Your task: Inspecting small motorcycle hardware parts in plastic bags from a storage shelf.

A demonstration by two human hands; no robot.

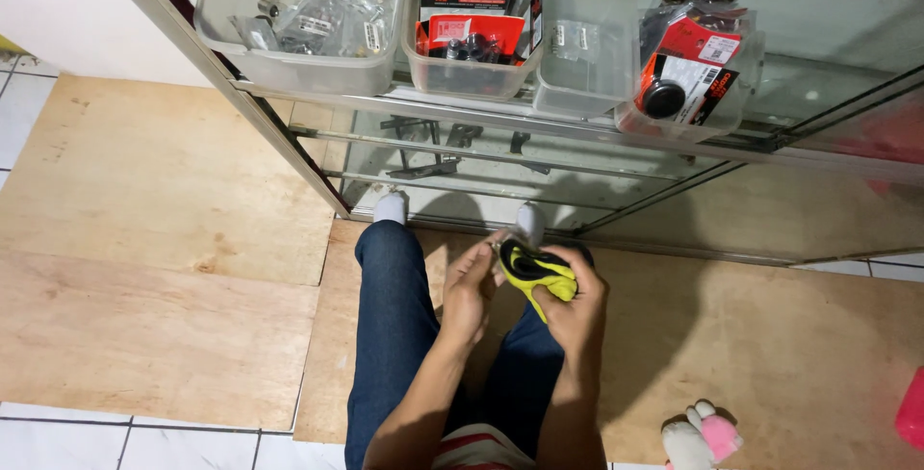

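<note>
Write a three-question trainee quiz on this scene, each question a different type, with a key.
1. True or false: both hands are on the yellow-and-black item.
2. Which clear bin on the glass shelf looks nearly empty? A) far left bin B) third bin from the left
3. Fill in: the floor panels are made of ____.

Key: 1 true: left hand and right hand both grip it. 2 B. 3 plywood.

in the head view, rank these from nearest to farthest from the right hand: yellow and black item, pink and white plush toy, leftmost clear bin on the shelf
1. The yellow and black item, gripped in the right hand itself, in front of the person.
2. The pink and white plush toy, on the floor to the lower right.
3. The leftmost clear bin, up on the glass shelf at upper left.
</note>
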